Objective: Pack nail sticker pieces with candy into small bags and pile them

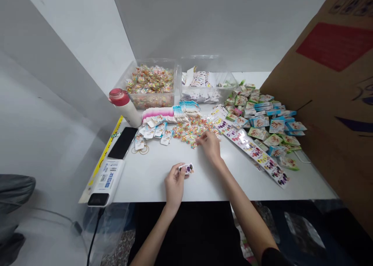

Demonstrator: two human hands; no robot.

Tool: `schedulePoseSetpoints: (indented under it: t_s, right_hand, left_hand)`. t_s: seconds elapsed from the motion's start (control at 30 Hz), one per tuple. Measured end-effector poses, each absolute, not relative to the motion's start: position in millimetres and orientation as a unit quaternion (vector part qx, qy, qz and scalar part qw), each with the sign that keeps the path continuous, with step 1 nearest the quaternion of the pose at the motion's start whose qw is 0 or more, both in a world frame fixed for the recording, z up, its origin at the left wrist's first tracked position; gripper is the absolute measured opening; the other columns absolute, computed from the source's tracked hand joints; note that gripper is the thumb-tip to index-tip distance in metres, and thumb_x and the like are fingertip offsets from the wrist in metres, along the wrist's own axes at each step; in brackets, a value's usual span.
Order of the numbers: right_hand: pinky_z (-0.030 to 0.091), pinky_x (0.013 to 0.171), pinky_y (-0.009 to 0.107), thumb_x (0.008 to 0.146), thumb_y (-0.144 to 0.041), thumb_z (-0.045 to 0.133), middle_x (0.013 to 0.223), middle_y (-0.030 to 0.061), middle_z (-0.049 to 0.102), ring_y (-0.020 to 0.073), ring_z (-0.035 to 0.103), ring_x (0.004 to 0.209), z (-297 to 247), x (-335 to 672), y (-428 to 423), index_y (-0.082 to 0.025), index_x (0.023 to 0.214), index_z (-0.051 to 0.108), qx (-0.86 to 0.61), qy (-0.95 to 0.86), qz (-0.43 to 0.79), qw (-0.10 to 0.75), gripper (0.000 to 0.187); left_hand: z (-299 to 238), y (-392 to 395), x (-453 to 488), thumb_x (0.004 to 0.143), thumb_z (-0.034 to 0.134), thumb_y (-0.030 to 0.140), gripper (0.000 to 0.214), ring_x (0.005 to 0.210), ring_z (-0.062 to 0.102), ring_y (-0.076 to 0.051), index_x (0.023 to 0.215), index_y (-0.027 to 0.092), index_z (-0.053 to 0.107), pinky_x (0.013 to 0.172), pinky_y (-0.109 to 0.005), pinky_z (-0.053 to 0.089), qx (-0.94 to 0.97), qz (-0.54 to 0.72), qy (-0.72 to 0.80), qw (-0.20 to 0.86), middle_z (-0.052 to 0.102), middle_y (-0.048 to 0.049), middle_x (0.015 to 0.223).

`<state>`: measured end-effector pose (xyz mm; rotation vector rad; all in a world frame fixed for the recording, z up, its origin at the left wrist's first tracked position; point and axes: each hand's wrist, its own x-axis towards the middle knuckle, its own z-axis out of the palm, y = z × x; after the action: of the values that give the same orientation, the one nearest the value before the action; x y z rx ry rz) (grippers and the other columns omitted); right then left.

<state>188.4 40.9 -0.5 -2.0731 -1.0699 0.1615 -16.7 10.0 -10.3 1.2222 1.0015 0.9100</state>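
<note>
My left hand (174,182) is closed around a small white card (186,168) printed with dark and purple ovals, its thumb on the face, just above the table near the front edge. Farther forward, my right hand (211,144) reaches to the near edge of a pile of small clear packets with orange, green and yellow bits (186,132). Its thumb and fingertips are drawn together at the packets; whatever is between them is hidden. Right of that hand lie long sticker strips (247,143) with rows of coloured ovals.
Folded cards (159,113) stand in a row behind loose cards (149,132) and rubber bands (143,150). Clear bins (154,100) line the back. At left are a bottle (128,110), phone (122,142) and power bank (109,176). Small boxes (260,121) heap beside a carton (320,102).
</note>
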Motion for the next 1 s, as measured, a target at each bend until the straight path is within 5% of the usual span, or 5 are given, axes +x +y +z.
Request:
schedulePoseSetpoints:
  t_s: [0.23, 0.43, 0.6, 0.87, 1.0]
  right_hand:
    - [0.041, 0.071, 0.03, 0.084, -0.03, 0.059, 0.081, 0.0047, 0.064, 0.0185, 0.056, 0.074, 39.0, 189.0, -3.2, -0.019, 0.083, 0.069, -0.767, -0.46, 0.129, 0.428, 0.015]
    - [0.045, 0.069, 0.026, 0.084, -0.021, 0.058, 0.082, 0.001, 0.064, 0.0151, 0.06, 0.074, 53.5, 143.4, -45.4, -0.023, 0.103, 0.065, -0.632, -0.547, 0.4, 0.377, 0.02]
    - [0.04, 0.057, 0.024, 0.075, -0.022, 0.068, 0.068, -0.0042, 0.061, 0.0146, 0.056, 0.061, 52.3, 139.2, -53.2, -0.024, 0.094, 0.056, -0.7, -0.486, 0.391, 0.348, 0.022]
    - [0.047, 0.069, 0.028, 0.079, -0.038, 0.069, 0.084, 0.0039, 0.071, 0.0197, 0.063, 0.075, 53.7, 139.5, -64.8, -0.022, 0.087, 0.074, -0.66, -0.481, 0.44, 0.373, 0.019]
    - [0.047, 0.07, 0.028, 0.079, -0.033, 0.069, 0.081, 0.0026, 0.074, 0.0204, 0.065, 0.074, 47.4, 137.0, -66.9, -0.022, 0.088, 0.075, -0.659, -0.453, 0.437, 0.412, 0.016]
  left_hand:
    - [0.9, 15.6, -16.1, 0.086, 0.061, 0.039, 0.032, 0.082, 0.073, -0.022, 0.101, 0.012, 0.063, 0.069, -0.031, 0.06, 0.498, 0.391, 0.446, 0.632, 0.075, -0.0114, 0.09]
    - [12.2, 5.7, -15.1, 0.083, 0.066, 0.036, 0.028, 0.083, 0.072, -0.021, 0.099, 0.014, 0.068, 0.074, -0.028, 0.058, 0.52, 0.356, 0.414, 0.657, 0.075, -0.0083, 0.089]
    - [18.0, -0.3, -18.8, 0.084, 0.066, 0.036, 0.028, 0.086, 0.07, -0.021, 0.103, 0.017, 0.069, 0.078, -0.029, 0.056, 0.569, 0.3, 0.386, 0.661, 0.075, -0.0071, 0.093]
    - [30.3, 5.9, -26.7, 0.087, 0.061, 0.035, 0.024, 0.089, 0.069, -0.022, 0.101, 0.018, 0.071, 0.08, -0.028, 0.054, 0.624, 0.242, 0.324, 0.669, 0.074, -0.0065, 0.097]
    - [40.9, 30.3, -29.0, 0.095, 0.048, 0.036, 0.033, 0.097, 0.066, -0.021, 0.122, 0.026, 0.064, 0.088, -0.032, 0.051, 0.771, 0.195, 0.286, 0.534, 0.07, -0.0062, 0.108]
